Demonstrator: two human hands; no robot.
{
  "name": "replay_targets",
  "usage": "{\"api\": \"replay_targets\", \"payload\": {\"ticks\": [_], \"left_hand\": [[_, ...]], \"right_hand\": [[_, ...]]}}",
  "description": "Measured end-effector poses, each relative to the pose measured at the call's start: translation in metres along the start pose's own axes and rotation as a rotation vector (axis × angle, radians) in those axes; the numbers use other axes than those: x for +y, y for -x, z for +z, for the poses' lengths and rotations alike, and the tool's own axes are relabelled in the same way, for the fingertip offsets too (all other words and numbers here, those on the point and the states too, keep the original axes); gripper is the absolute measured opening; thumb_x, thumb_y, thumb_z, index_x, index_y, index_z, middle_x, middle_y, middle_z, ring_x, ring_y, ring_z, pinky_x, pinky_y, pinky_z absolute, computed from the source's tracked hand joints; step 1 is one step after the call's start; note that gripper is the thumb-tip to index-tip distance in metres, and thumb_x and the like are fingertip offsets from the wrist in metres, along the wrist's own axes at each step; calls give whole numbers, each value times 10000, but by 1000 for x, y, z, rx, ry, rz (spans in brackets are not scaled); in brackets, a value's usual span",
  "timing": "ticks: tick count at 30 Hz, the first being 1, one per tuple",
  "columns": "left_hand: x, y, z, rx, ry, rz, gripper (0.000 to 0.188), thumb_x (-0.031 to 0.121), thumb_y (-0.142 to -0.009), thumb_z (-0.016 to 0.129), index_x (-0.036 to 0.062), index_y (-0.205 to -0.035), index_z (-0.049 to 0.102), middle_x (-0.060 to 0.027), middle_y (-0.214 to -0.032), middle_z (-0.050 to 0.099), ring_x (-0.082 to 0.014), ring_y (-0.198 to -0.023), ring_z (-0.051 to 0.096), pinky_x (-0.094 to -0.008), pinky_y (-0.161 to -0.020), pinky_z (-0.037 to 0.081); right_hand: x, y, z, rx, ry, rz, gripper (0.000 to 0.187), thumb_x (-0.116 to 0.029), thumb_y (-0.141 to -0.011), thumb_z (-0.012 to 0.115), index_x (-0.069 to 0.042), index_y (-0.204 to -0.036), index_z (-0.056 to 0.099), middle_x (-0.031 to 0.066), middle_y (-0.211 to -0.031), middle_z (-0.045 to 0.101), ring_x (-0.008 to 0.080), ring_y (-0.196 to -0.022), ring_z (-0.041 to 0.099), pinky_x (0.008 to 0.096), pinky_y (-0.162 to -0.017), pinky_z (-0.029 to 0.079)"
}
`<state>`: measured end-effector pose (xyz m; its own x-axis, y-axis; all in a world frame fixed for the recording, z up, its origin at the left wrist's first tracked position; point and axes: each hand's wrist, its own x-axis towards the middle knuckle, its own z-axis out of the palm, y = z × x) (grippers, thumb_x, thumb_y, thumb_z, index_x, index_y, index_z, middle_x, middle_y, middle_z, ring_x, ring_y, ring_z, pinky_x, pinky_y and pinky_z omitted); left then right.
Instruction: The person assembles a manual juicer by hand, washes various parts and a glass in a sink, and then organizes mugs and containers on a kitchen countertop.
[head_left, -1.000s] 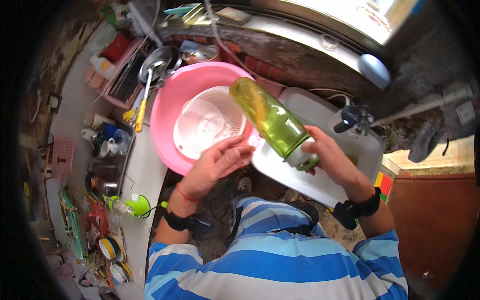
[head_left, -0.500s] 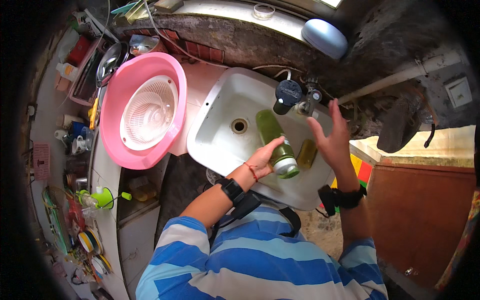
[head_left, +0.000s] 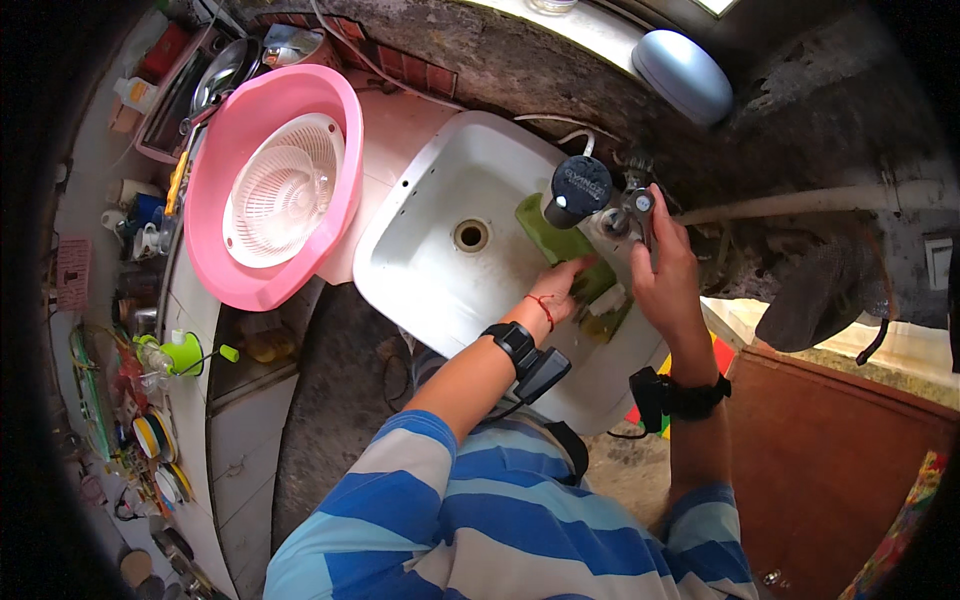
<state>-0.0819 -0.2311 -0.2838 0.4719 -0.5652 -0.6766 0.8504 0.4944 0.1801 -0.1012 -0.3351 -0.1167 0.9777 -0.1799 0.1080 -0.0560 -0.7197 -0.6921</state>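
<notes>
OK, my LH (head_left: 558, 289) clamps green plastic btl (head_left: 547, 235), room leftward to white sink rim (head_left: 380, 228); RH (head_left: 668, 277) on silvery metal tap (head_left: 641, 204), grip unclear.

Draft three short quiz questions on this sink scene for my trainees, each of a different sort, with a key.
1. Which hand holds the green bottle?
2. True or false: the strainer sits in the sink.
3. What is the other hand at? (a) the drain; (b) the tap; (c) the window sill.

Key:
1. The left hand.
2. False: the strainer sits in the pink basin.
3. b, the right hand.
</notes>
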Motion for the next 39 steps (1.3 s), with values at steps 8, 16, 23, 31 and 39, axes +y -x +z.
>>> {"api": "replay_targets", "payload": {"ticks": [8,16,23,31,39], "left_hand": [[-4,-65,-37,-204,-14,383,246,124,-852,552,43,-1084,531,-61,-1031,559,-202,-924,539,-323,-819,440],[18,-49,-16,-89,348,104,220,97,-877,493,40,-1087,521,-69,-1008,558,-200,-911,543,-298,-818,441],[21,-36,-12,-52,229,217,196,126,-905,453,65,-1072,535,-51,-962,562,-185,-867,535,-291,-775,443],[24,-126,-97,228,-1047,765,439,286,-859,570,55,-1208,437,-42,-1078,562,-202,-968,555,-345,-748,473],[71,-78,-17,155,75,495,617,454,-804,598,4,-1203,460,-145,-1150,536,-241,-969,568,-337,-813,467]], "right_hand": [[74,37,13,70,-138,259,606,-140,-790,623,-33,-1323,355,190,-1172,510,293,-1053,516,365,-840,446],[137,13,82,-156,-401,216,713,-216,-702,744,-10,-1274,370,168,-1265,412,279,-1120,465,374,-823,463],[138,-9,100,-224,-441,253,474,-189,-695,758,-31,-1083,535,83,-1006,595,194,-885,575,323,-754,468],[118,16,80,-54,-134,262,554,-272,-652,793,-33,-1080,537,135,-994,597,225,-884,588,354,-765,465],[115,48,45,-28,-669,705,523,-236,-783,685,-18,-1187,435,112,-1098,481,200,-941,532,324,-692,567]]}}
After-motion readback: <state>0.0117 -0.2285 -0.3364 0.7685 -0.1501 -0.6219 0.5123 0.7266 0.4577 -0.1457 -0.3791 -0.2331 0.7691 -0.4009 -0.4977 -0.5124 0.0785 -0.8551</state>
